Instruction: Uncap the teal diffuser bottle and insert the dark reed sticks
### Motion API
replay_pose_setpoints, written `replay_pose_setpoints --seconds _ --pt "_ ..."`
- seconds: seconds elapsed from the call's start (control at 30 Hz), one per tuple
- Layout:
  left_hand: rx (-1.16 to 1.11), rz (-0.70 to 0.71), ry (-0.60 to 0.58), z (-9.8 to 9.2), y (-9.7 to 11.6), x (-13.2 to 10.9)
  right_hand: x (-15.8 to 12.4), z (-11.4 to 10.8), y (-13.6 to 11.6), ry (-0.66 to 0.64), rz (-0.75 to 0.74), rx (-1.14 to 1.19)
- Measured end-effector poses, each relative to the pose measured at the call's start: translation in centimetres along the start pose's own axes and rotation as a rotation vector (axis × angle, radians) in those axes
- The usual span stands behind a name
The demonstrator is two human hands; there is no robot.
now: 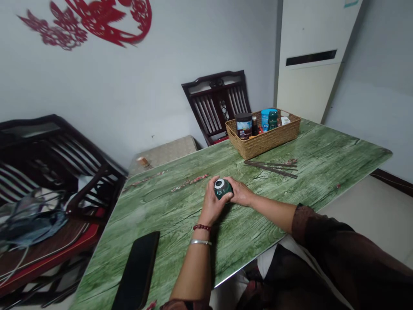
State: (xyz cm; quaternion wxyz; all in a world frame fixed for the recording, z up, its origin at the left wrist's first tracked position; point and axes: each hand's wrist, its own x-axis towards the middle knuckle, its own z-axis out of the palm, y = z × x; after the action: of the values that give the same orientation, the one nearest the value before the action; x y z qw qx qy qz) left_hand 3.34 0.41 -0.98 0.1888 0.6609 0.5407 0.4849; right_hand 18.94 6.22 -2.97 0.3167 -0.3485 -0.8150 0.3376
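A: What's in hand right now?

B: A small dark green jar [223,190] with a white ring round its top. It's out in the middle of the tabletop [322,163], which has a green wood-grain print. It looks to be sitting on the surface, though I can't tell whether it's lifted slightly.

A: And the fingers?

B: Both sets are closed on it. The left hand [211,206], with a red bead bracelet [202,227] and a silver bangle [200,242] at the wrist, curls round the near side. The right hand [240,192] comes in from the far side, with its fingers pressed against the jar.

A: So which step would you call this?

B: I'd judge it a two-handed hold: the jar is gripped, and neither hand is on anything else.

A: What does the next move call for?

B: Steadiness, I'd say. With both hands sharing the jar, one has to keep the body firm if the other shifts its grip.

A: What's around them?

B: A black smartphone [137,271] lies near the left forearm, some dark sticks [271,168] lie further up, and a wicker basket [263,144] holds jars at the far edge
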Motion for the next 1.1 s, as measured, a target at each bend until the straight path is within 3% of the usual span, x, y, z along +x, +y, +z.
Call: replay_pose_setpoints --seconds 0.13,0.47,0.53,0.6,0.7,0.8,0.9,1.0,1.1 --pt "0.016 0.010 -0.062 -0.5 -0.6 0.0 -0.1 0.1 -0.2 0.027 0.000 0.027" --pt "-0.077 -0.073 0.024 -3.7 -1.4 0.3 -0.4 0.9 0.3 0.001 -0.001 0.125" --pt "-0.139 -0.107 0.062 -3.9 -1.4 0.0 -0.3 0.8 0.3 0.015 -0.013 0.147" --pt "-0.236 -0.182 0.180 -4.4 -1.2 -0.5 0.0 0.3 0.1 0.034 -0.003 0.183" --pt "-0.453 -0.395 0.420 -6.0 -0.5 -1.8 0.4 -1.2 -0.3 0.061 0.083 0.224" --pt "-0.808 -0.546 0.317 -8.0 0.5 -3.4 0.7 -3.8 -1.5 0.144 0.153 0.363" --pt "-1.014 -0.627 0.265 -9.1 1.1 -4.6 0.7 -7.0 -3.7 0.238 0.152 0.627" --pt "-1.035 -0.712 0.260 -8.8 0.9 -5.1 0.4 -9.8 -5.5 0.225 0.087 0.797" --pt "-0.941 -0.717 0.262 -8.1 0.3 -5.0 -0.3 -10.2 -5.4 0.216 0.098 0.847"
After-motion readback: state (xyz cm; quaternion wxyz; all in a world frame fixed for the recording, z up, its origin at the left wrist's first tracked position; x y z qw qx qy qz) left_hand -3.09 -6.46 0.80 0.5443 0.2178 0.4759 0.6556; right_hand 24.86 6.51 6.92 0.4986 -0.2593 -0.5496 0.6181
